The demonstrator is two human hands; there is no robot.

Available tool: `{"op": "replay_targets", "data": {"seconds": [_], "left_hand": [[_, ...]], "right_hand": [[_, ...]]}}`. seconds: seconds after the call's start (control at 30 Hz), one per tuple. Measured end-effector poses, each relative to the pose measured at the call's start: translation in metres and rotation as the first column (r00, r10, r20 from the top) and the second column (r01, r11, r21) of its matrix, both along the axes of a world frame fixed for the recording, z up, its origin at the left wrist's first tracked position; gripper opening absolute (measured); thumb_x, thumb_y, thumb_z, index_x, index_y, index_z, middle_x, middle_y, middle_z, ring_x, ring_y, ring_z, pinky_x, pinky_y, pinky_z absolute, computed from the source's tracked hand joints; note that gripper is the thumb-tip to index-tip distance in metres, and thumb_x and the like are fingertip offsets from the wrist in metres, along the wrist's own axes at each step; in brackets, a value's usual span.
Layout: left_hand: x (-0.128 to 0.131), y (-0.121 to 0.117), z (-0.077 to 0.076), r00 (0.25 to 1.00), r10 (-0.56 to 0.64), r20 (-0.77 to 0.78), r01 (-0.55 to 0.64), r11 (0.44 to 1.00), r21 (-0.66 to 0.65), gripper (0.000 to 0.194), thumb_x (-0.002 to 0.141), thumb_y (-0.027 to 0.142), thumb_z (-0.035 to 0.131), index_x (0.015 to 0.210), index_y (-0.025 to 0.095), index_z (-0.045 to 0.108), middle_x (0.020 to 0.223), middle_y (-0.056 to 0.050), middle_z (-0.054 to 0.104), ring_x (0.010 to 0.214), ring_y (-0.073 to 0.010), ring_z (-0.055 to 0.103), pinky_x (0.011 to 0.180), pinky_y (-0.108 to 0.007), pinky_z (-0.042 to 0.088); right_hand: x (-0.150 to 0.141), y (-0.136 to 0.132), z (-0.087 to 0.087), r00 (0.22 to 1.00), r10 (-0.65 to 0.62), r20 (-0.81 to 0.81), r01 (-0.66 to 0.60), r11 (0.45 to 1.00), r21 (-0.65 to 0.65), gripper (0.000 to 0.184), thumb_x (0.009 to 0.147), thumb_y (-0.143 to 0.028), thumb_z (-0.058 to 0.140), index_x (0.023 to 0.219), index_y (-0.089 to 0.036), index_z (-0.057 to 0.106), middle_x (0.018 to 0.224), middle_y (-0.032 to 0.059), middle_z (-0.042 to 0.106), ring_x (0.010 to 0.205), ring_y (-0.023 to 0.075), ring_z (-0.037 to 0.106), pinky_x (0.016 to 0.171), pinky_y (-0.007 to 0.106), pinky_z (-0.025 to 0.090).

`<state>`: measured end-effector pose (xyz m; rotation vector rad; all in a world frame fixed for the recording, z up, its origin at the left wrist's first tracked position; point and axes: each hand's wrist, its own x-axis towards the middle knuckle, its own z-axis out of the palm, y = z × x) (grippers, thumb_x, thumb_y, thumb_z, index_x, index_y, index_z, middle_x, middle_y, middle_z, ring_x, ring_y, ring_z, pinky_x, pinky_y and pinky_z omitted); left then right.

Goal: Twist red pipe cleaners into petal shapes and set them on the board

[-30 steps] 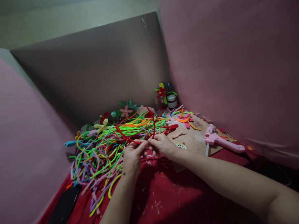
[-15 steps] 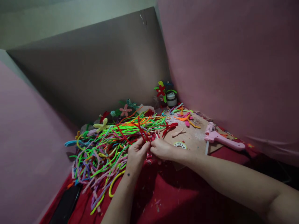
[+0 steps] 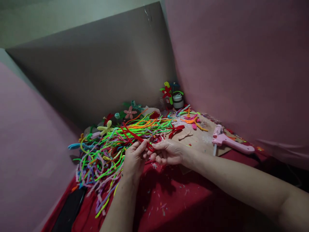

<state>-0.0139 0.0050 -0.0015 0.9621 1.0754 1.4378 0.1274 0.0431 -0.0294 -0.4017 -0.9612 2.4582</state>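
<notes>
Between my two hands is a red pipe cleaner [image 3: 133, 133], bent, with long ends pointing up and left over the pile and a small loop near the fingertips. My left hand [image 3: 135, 155] is closed, pinching it between thumb and forefinger. My right hand [image 3: 170, 152] pinches the looped end, its other fingers curled underneath. Beyond and left of my hands spreads a heap of pipe cleaners [image 3: 106, 164] in green, orange, pink, purple and yellow. Just past my right hand, a bent red pipe cleaner piece [image 3: 176, 129] lies on the cardboard [image 3: 200, 141].
A pink hot glue gun [image 3: 231, 144] rests at the right. Behind stand a lidded jar [image 3: 178, 101] and a red pipe cleaner flower [image 3: 166, 92]. A yellow flower [image 3: 105, 128] lies on the heap. A dark flat object [image 3: 69, 209] is on the red cloth [image 3: 166, 199], lower left.
The red pipe cleaner, earlier standing up from my fingers, now slants left with a small loop at my fingertips. My right hand has turned, showing more of its curled fingers.
</notes>
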Motion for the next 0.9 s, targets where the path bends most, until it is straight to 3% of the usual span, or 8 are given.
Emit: {"op": "replay_targets", "data": {"seconds": [0.1,0.2,0.57,0.8,0.9], "left_hand": [[0.0021,-0.0018,0.0004,1.000,-0.015,0.006,0.015,1.000,0.025,0.023,0.061,0.027,0.075,0.074,0.012,0.064,0.050,0.005,0.049,0.041,-0.0036,0.042,0.041,-0.016,0.033],[0.0021,-0.0026,-0.0009,0.999,-0.029,-0.019,0.030,0.999,0.037,0.022,0.063,0.028,0.074,0.075,0.013,0.065,0.051,0.005,0.051,0.040,-0.0034,0.042,0.041,-0.017,0.033],[-0.0014,-0.0010,-0.0032,0.970,0.042,-0.239,-0.018,0.994,0.104,0.020,0.064,0.031,0.072,0.066,0.013,0.063,0.052,0.002,0.054,0.041,-0.0045,0.041,0.041,-0.019,0.030],[0.0015,-0.0022,-0.0058,0.973,-0.009,-0.231,0.022,0.998,0.056,0.022,0.067,0.031,0.070,0.060,0.013,0.058,0.046,0.005,0.045,0.039,-0.0031,0.035,0.039,-0.018,0.024],[0.0033,-0.0028,-0.0044,0.968,0.052,-0.245,-0.032,0.996,0.082,0.023,0.066,0.030,0.071,0.059,0.013,0.057,0.045,0.006,0.042,0.038,-0.0022,0.032,0.038,-0.018,0.022]], "right_hand": [[-0.0013,0.0010,-0.0040,0.999,0.001,-0.051,-0.006,0.993,-0.115,0.017,0.086,-0.015,0.045,0.082,-0.008,0.060,0.064,0.0056,0.063,0.052,0.0077,0.058,0.050,0.015,0.046],[-0.0033,0.0005,-0.0054,0.998,-0.030,-0.052,0.022,0.990,-0.140,0.016,0.086,-0.012,0.045,0.079,-0.008,0.059,0.061,0.0044,0.061,0.052,0.0069,0.057,0.050,0.014,0.045],[-0.0048,-0.0035,-0.0045,0.993,-0.100,0.059,0.100,0.995,-0.006,0.019,0.084,-0.019,0.051,0.069,-0.009,0.057,0.052,0.0004,0.056,0.039,0.0065,0.051,0.039,0.016,0.038],[-0.0061,-0.0017,-0.0081,0.983,-0.158,-0.097,0.153,0.986,-0.063,0.004,0.074,-0.007,0.058,0.075,-0.010,0.058,0.061,0.0023,0.062,0.053,0.0079,0.059,0.054,0.018,0.047],[-0.0058,-0.0052,-0.0035,0.970,-0.242,-0.001,0.242,0.970,0.005,0.008,0.070,-0.004,0.059,0.068,-0.011,0.055,0.053,0.0001,0.060,0.042,0.0067,0.054,0.042,0.015,0.040]]}}
